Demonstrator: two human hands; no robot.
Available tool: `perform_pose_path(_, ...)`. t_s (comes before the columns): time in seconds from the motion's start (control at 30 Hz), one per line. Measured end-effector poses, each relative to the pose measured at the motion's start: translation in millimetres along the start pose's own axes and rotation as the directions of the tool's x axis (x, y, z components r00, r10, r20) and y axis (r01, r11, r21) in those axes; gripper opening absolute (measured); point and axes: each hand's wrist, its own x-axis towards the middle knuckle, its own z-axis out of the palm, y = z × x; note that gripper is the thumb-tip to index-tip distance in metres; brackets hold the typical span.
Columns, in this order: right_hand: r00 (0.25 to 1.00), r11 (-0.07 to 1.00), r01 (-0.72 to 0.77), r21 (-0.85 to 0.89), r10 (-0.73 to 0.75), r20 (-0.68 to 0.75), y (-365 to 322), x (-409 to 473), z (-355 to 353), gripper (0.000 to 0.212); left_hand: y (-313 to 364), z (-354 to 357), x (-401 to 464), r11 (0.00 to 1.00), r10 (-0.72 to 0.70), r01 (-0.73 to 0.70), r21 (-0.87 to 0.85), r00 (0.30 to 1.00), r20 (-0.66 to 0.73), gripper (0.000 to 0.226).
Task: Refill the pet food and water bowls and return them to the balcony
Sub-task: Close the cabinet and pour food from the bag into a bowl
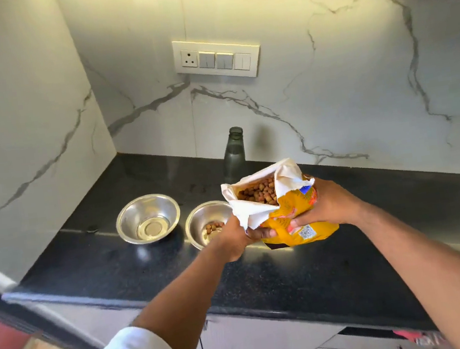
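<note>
While both hands hold the bag (290,222) over the counter (117,262), its torn mouth gapes upward and a little toward the wall, kibble (260,192) showing inside. The left hand (237,239) pinches the white folded-out lip on the side nearest the food bowl (200,225); the right hand (323,206) is wrapped round the yellow body from the far side, fingers curled onto it. That bowl sits just left of and below the bag's mouth, partly hidden by the left hand, with only a few pieces in it. To pour, I'd judge the bag must tip leftward over the left hand, the right lifting its base. The water bowl (148,218) stands further left, apparently holding a little water, and an uncapped bottle (233,156) stands behind near the wall.
</note>
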Motion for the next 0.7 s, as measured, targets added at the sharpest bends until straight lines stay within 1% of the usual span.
perform_pose_path(0.1,0.993,0.991,0.06,-0.116,-0.048,0.106,-6.1,10.3,-13.8,0.11,-16.9,10.7,1.2,0.985,-0.062,0.055,-0.165,0.997,-0.037,0.07)
perform_pose_path(0.27,0.967,0.953,0.16,-0.259,-0.099,0.234,-15.5,30.7,-25.6,0.106,-36.7,30.9,0.3,0.927,-0.123,0.083,-0.366,0.988,-0.087,0.063)
perform_pose_path(0.4,0.941,0.922,0.211,-0.326,-0.101,0.324,-24.8,46.4,-25.3,0.103,-51.0,36.1,0.8,0.882,-0.136,0.072,-0.465,0.985,-0.104,0.076)
perform_pose_path(0.53,0.92,0.906,0.23,-0.355,-0.083,0.383,-31.2,60.7,-21.0,0.107,-60.7,38.2,4.4,0.845,-0.143,0.078,-0.529,0.986,-0.084,0.081)
perform_pose_path(0.63,0.915,0.887,0.235,-0.398,-0.064,0.398,-35.4,69.4,-17.8,0.105,-63.9,38.8,7.4,0.817,-0.15,0.086,-0.57,0.987,-0.066,0.078)
perform_pose_path(0.7,0.914,0.873,0.238,-0.426,-0.053,0.401,-38.2,74.9,-16.8,0.103,-64.3,38.2,9.7,0.8,-0.154,0.088,-0.594,0.986,-0.061,0.083)
